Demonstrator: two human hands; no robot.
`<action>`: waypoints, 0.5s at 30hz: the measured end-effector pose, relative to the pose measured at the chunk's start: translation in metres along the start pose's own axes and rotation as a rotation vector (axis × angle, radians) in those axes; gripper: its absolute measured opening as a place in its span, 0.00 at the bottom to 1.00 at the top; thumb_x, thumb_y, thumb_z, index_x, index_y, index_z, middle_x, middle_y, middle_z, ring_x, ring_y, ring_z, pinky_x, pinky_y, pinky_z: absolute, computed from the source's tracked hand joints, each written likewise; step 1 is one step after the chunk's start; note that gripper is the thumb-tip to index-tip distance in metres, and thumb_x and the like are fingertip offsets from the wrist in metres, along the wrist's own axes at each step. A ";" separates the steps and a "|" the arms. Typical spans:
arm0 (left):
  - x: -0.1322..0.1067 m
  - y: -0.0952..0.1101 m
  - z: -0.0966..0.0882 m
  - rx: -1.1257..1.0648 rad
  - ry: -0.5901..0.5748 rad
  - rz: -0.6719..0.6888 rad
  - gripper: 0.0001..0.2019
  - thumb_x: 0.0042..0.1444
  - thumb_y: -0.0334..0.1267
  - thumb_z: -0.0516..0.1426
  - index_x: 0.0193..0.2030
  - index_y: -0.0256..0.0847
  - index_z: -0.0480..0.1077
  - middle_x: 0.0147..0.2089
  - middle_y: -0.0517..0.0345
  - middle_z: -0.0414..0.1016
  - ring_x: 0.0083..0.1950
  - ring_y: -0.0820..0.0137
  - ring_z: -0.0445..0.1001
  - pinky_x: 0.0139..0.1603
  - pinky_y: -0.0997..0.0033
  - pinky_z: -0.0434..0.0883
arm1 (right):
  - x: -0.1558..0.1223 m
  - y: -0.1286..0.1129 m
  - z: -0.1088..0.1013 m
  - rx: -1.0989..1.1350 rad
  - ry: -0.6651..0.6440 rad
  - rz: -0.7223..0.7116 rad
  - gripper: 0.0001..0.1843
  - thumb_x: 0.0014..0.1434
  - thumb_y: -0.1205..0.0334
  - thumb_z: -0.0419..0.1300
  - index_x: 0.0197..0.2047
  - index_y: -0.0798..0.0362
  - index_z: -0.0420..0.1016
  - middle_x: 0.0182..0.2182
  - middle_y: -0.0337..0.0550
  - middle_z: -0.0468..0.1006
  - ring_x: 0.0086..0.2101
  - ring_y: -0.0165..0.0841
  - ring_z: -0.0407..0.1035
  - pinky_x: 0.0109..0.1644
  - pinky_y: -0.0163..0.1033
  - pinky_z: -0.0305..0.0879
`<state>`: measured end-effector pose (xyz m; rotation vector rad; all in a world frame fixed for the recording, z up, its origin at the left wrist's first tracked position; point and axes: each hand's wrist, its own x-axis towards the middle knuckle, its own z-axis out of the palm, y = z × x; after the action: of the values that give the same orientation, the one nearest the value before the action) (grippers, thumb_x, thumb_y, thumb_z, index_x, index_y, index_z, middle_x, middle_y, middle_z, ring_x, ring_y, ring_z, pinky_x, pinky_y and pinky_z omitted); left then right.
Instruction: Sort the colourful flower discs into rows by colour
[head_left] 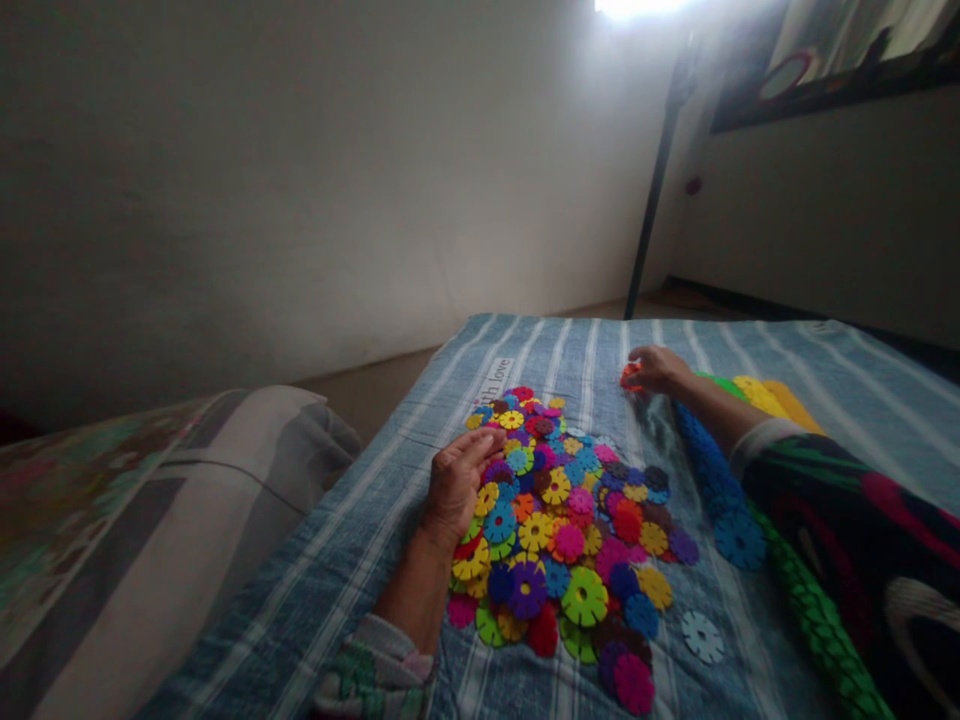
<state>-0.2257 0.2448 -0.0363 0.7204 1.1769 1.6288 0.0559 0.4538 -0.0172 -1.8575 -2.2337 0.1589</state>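
Head view, colourful discs on striped blue bedspread, grey wall, pole

A pile of discs lies on the bed. The left hand rests at the pile's 9 o'clock edge. The right hand touches a disc at 1 o'clock. Rows of joined discs lie at 3 o'clock under the right forearm, a lone disc at 5 o'clock, and a pillow beyond 9 o'clock.
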 end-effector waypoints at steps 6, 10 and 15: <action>0.001 0.000 0.000 -0.002 -0.008 0.005 0.14 0.39 0.38 0.67 0.34 0.34 0.77 0.36 0.48 0.81 0.42 0.62 0.78 0.46 0.66 0.71 | -0.010 0.000 -0.019 0.029 0.081 0.014 0.27 0.60 0.48 0.57 0.56 0.57 0.70 0.46 0.56 0.77 0.43 0.43 0.72 0.41 0.40 0.64; 0.002 -0.001 0.000 -0.003 -0.022 0.015 0.14 0.39 0.38 0.66 0.34 0.33 0.77 0.35 0.48 0.81 0.42 0.62 0.78 0.46 0.66 0.72 | -0.038 -0.017 -0.031 0.038 0.069 -0.088 0.19 0.60 0.54 0.58 0.51 0.57 0.74 0.40 0.52 0.79 0.40 0.40 0.73 0.40 0.39 0.64; 0.003 -0.001 0.001 -0.013 -0.027 0.027 0.14 0.39 0.38 0.67 0.34 0.33 0.77 0.34 0.49 0.81 0.41 0.62 0.78 0.44 0.65 0.72 | -0.117 -0.074 -0.025 0.066 -0.022 -0.387 0.15 0.57 0.58 0.63 0.49 0.50 0.75 0.46 0.46 0.78 0.44 0.36 0.72 0.45 0.36 0.64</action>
<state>-0.2260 0.2479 -0.0371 0.7506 1.1413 1.6424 0.0117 0.3232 0.0112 -1.3637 -2.5164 0.1824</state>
